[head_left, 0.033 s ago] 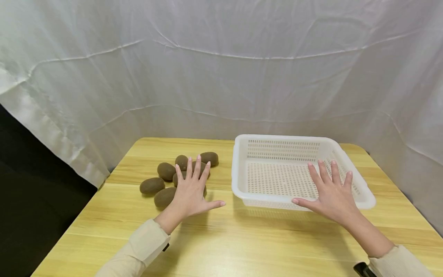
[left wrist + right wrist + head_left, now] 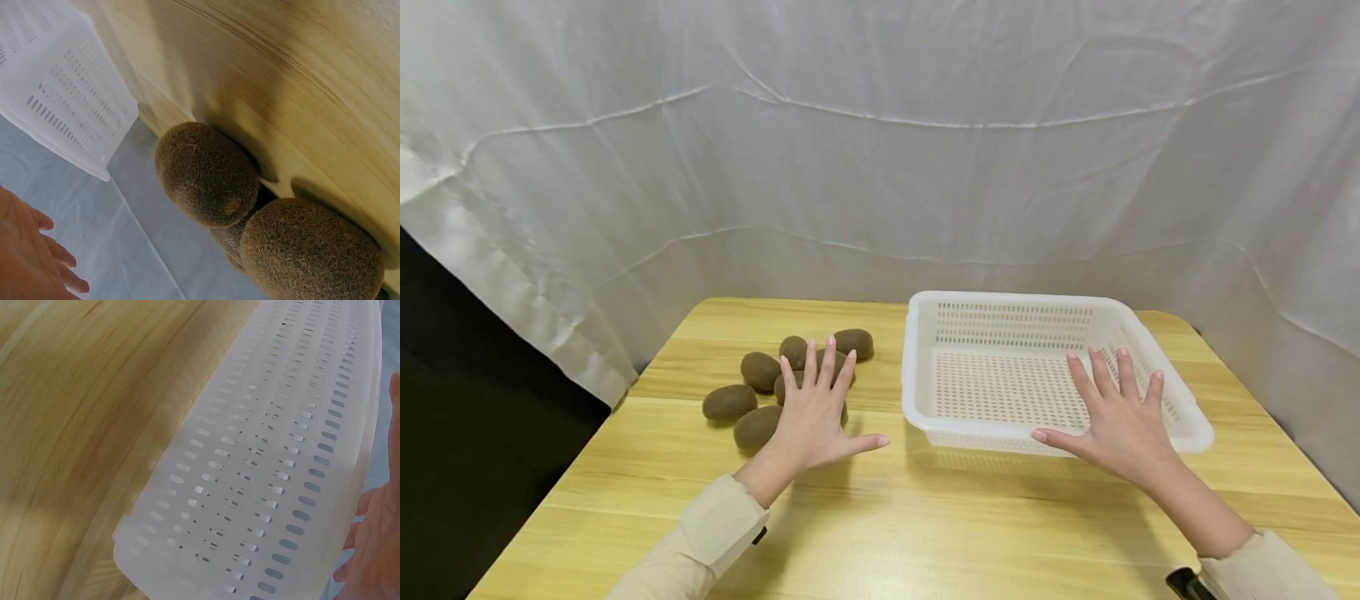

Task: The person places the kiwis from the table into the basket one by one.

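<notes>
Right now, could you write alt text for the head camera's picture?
A person's left hand and right hand, both spread wide, hover over a wooden table, the left by brown kiwis, the right by the near right side of a white perforated basket. A pale curtain hangs behind.

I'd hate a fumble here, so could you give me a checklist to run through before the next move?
1. Left hand free: ok, fingers spread, holding nothing.
2. Right hand free: ok, fingers spread, holding nothing.
3. Basket upright: ok, open side up on the table.
4. Kiwis outside the basket: ok, those visible lie on the table to its left.
5. All kiwis in plain sight: not ok, the left hand partly hides some.
6. Exact kiwi count: cannot tell.
</notes>
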The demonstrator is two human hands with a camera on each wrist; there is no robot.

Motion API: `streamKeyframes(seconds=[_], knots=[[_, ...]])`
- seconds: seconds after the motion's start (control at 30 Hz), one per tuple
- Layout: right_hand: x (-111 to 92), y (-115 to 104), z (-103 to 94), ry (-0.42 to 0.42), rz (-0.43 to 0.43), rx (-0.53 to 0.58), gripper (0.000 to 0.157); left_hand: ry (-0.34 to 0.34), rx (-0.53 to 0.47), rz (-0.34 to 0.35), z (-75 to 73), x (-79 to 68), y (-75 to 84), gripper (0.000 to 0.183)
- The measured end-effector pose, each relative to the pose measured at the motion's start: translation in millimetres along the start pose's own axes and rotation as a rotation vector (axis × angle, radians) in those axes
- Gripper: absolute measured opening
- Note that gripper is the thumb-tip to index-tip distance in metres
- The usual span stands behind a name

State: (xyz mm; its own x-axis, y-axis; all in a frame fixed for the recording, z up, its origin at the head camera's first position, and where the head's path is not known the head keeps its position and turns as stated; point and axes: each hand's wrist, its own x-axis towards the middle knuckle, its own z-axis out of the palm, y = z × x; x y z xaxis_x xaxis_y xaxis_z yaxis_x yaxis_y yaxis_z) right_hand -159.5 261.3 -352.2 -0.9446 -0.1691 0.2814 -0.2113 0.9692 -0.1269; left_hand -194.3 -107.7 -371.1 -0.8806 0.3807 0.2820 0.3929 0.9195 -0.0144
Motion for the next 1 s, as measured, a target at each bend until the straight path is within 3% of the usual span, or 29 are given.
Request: streamKeyframes(seconds=[0.4, 0.5, 0.83, 1.0], knots=[[-5, 4, -0.5, -0.010, 0.007, 0.034, 0.109, -0.013, 0.005, 0.003, 1.7, -1.6, -3.0, 0.116], [-4, 5, -1.6, -0.013, 0.004, 0.039, 0.109, -0.011, -0.035, 0.006, 2.7, -2.9, -7.2, 0.116], [-3, 17, -3.8, 0.007, -0.018, 0.035, 0.107, 0.054, -0.238, 0.036, 8.2, -10.6, -32.6, 0.107], [-4, 26, -4.1, 0.027, -0.024, 0.034, 0.106, 0.088, -0.248, 0.049, 14.1, -17.3, -49.2, 0.102]])
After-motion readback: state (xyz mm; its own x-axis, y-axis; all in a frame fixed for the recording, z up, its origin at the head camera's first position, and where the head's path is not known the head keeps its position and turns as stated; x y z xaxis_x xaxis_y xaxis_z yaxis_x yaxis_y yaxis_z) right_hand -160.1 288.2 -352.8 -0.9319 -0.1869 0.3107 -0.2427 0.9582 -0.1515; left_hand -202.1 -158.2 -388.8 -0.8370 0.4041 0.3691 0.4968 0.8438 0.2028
